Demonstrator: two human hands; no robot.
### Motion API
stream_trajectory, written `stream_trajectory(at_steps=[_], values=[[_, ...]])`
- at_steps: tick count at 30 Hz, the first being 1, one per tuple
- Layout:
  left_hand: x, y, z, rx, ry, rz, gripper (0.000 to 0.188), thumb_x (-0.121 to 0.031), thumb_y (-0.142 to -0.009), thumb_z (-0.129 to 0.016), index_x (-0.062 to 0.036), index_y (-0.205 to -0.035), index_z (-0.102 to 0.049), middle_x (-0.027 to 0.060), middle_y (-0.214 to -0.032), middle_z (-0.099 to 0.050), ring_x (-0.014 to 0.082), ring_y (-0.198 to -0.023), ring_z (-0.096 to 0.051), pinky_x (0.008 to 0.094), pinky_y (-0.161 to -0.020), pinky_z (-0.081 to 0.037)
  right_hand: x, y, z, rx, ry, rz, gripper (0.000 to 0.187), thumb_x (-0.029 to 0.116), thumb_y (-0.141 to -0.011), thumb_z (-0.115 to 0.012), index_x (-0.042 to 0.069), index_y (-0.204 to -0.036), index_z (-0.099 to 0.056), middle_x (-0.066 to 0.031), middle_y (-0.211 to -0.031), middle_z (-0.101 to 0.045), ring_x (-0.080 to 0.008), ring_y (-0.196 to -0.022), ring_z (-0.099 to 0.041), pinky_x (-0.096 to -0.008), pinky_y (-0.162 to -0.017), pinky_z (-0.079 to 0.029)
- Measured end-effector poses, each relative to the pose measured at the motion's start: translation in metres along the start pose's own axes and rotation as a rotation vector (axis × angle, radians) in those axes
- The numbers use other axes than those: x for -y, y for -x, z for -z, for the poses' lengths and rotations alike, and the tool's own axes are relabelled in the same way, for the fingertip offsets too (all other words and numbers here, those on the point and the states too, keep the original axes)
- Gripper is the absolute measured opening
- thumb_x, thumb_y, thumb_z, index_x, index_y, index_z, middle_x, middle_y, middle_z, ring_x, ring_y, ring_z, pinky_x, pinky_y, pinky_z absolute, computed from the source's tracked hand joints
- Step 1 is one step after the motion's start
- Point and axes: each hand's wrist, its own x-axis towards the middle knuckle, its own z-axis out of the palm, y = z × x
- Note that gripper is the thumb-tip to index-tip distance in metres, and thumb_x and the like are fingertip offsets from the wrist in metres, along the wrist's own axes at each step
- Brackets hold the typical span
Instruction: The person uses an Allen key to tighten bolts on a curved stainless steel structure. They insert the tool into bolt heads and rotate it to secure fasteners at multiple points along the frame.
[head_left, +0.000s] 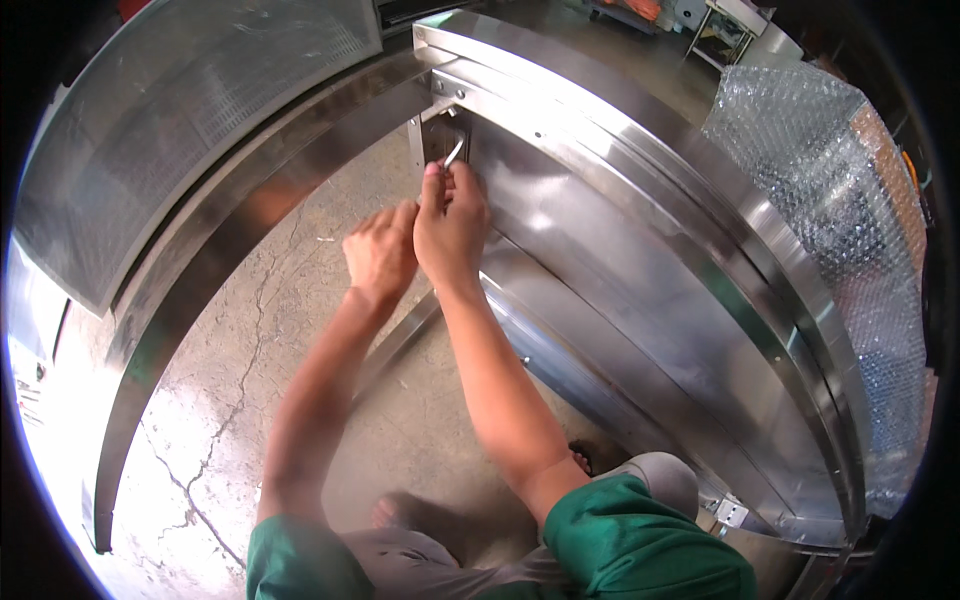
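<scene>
Near the far corner of a stainless steel frame (560, 125), my right hand (455, 225) pinches a slim, pale metal tool (454, 153) between thumb and fingers. The tool's upper end points toward the inside of the corner post (418, 145), and its exact kind is too small to tell. Pressed close beside that wrist, my left hand (382, 250) is closed, back of the hand up. Whatever its fingers hold is hidden. Bolt heads (460, 94) show on the rail just above the tool. A broad steel panel (590, 240) runs along the frame's right side.
A curved-looking steel rail (240, 205) bounds the left, with a dull metal sheet (200, 120) beyond it. Bubble wrap (800, 150) covers something at the right. Cracked concrete floor (260, 290) lies inside the frame. A small cart (722, 40) stands far off.
</scene>
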Motion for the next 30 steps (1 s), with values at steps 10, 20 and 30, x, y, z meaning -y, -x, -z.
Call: stream_trajectory(at_steps=[10, 20, 30], values=[[0.002, -0.013, 0.021, -0.121, -0.001, -0.288, 0.018, -0.015, -0.089, -0.072, -0.0074, -0.082, -0.058, 0.0067, -0.074, -0.054, 0.0246, -0.065, -0.058, 0.0368, -0.052, -0.049, 0.006, -0.033, 0.017, 0.117, -0.552, 0.041, 0.025, 0.028, -0.108, -0.05, 0.005, -0.106, -0.06, 0.0024, -0.074, -0.052, -0.0039, -0.059, -0.048, -0.021, -0.052, -0.038], [-0.035, -0.021, 0.093, -0.396, -0.088, -0.362, 0.019, -0.005, -0.08, -0.083, -0.0034, -0.088, -0.066, 0.0044, -0.074, -0.063, 0.0154, -0.058, -0.06, 0.0291, -0.048, -0.047, 0.027, -0.039, 0.013, 0.085, -0.952, -0.333, 0.037, 0.037, -0.104, -0.046, 0.008, -0.08, -0.047, -0.0005, -0.06, -0.041, -0.0115, -0.048, -0.036, -0.0277, -0.047, -0.03], [-0.062, -0.045, 0.136, -0.512, -0.168, -0.512, 0.038, -0.016, -0.071, -0.092, -0.0047, -0.101, -0.072, 0.0066, -0.093, -0.07, 0.0226, -0.087, -0.066, 0.034, -0.074, -0.052, 0.047, -0.04, 0.021, 0.147, -1.276, -0.628, 0.029, 0.03, -0.099, -0.052, 0.012, -0.077, -0.045, 0.0018, -0.059, -0.036, -0.0115, -0.044, -0.03, -0.0289, -0.043, -0.028]])
